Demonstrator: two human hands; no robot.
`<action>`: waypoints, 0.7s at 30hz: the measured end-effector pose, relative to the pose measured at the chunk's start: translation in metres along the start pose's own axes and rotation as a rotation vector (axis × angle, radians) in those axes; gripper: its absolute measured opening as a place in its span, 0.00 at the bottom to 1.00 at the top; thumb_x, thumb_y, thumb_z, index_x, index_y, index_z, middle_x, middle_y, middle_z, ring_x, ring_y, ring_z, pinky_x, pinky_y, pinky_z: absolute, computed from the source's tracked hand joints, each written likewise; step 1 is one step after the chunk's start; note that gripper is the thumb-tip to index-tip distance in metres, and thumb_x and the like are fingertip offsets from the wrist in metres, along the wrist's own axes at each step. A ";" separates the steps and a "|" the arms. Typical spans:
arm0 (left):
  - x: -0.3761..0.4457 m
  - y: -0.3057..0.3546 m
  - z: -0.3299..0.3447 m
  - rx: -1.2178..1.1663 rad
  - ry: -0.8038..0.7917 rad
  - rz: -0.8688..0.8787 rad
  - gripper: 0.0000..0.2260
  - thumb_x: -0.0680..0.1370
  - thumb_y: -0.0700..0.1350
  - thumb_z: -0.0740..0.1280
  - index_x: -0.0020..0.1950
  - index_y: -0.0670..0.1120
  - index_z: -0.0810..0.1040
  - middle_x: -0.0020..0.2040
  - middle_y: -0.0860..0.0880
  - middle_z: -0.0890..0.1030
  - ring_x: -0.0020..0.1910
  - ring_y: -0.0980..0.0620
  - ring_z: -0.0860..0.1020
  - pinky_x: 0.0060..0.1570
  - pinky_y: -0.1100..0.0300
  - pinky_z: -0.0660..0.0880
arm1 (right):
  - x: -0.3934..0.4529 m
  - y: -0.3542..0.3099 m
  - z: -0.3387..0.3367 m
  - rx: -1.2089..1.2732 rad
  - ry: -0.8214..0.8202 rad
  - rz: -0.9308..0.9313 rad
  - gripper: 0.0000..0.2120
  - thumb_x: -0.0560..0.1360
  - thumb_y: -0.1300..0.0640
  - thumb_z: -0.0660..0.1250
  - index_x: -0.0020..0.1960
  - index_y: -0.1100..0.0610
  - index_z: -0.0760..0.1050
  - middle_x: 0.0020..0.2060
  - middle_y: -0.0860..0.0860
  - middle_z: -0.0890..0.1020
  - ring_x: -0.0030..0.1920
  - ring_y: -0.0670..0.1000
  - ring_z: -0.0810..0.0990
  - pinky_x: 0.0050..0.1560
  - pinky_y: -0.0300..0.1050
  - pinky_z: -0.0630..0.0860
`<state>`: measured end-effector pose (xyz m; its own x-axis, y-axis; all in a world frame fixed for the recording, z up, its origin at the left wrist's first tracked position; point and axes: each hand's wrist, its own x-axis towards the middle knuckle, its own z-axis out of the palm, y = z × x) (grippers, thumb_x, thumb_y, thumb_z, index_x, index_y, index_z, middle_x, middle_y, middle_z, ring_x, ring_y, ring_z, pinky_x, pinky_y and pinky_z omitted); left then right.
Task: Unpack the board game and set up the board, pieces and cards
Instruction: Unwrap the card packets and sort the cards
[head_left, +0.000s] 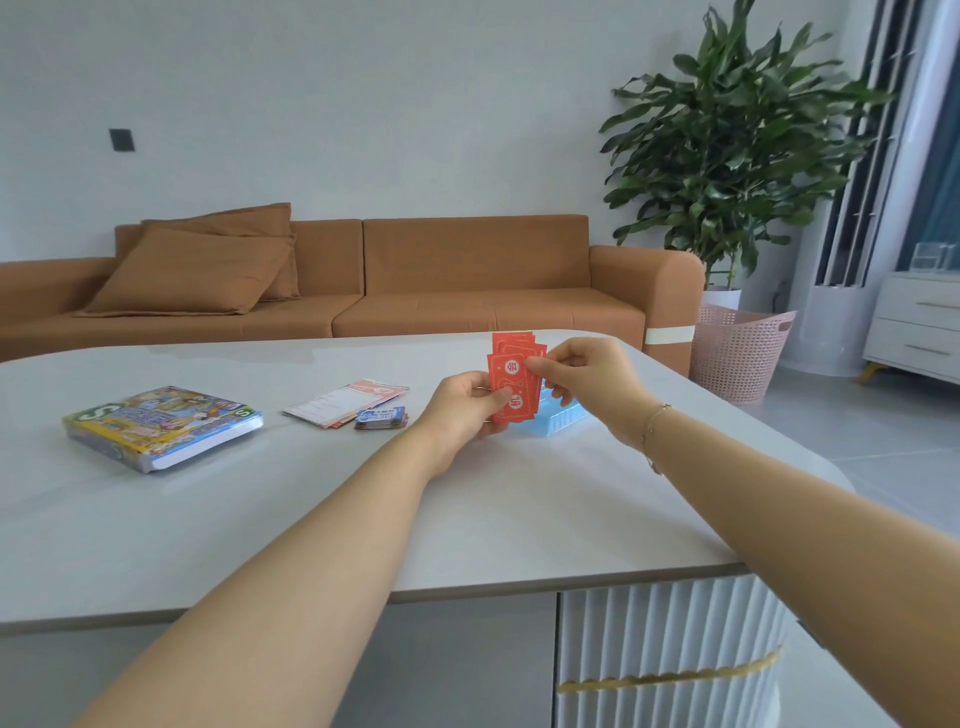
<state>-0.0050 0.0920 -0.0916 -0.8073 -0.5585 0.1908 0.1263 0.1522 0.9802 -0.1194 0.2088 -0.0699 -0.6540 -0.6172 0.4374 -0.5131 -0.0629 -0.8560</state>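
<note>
Fingers (540, 375) of both hands pinch fanned red cards (511, 379), half hiding a blue tray (558, 418) behind.

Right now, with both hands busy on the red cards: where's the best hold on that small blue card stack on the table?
Take the small blue card stack by its two long edges, pinching from above. It lies flat on the table, apart from the paper sheets, so the sides are free.
</note>
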 end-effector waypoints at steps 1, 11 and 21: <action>0.000 0.000 -0.001 -0.008 0.004 -0.005 0.08 0.79 0.38 0.64 0.58 0.40 0.75 0.51 0.42 0.80 0.44 0.50 0.80 0.40 0.65 0.79 | -0.001 0.000 -0.001 0.018 -0.020 0.002 0.11 0.72 0.56 0.73 0.42 0.65 0.79 0.30 0.53 0.79 0.27 0.45 0.74 0.30 0.36 0.75; 0.004 0.003 -0.009 -0.179 0.121 -0.081 0.07 0.80 0.36 0.62 0.45 0.44 0.76 0.41 0.47 0.80 0.37 0.54 0.79 0.31 0.69 0.75 | 0.003 0.001 -0.014 0.187 -0.009 0.101 0.08 0.77 0.58 0.67 0.43 0.63 0.77 0.36 0.57 0.79 0.30 0.49 0.74 0.28 0.37 0.75; -0.003 0.017 -0.016 -0.614 -0.045 -0.333 0.05 0.80 0.37 0.61 0.50 0.38 0.76 0.45 0.43 0.83 0.42 0.52 0.79 0.33 0.65 0.77 | -0.001 0.005 -0.013 -0.134 0.122 -0.270 0.04 0.73 0.63 0.71 0.45 0.56 0.84 0.39 0.50 0.86 0.37 0.42 0.83 0.41 0.35 0.80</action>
<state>0.0091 0.0832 -0.0748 -0.8812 -0.4587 -0.1145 0.1601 -0.5174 0.8406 -0.1279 0.2193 -0.0710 -0.5419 -0.4933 0.6804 -0.7403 -0.1031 -0.6644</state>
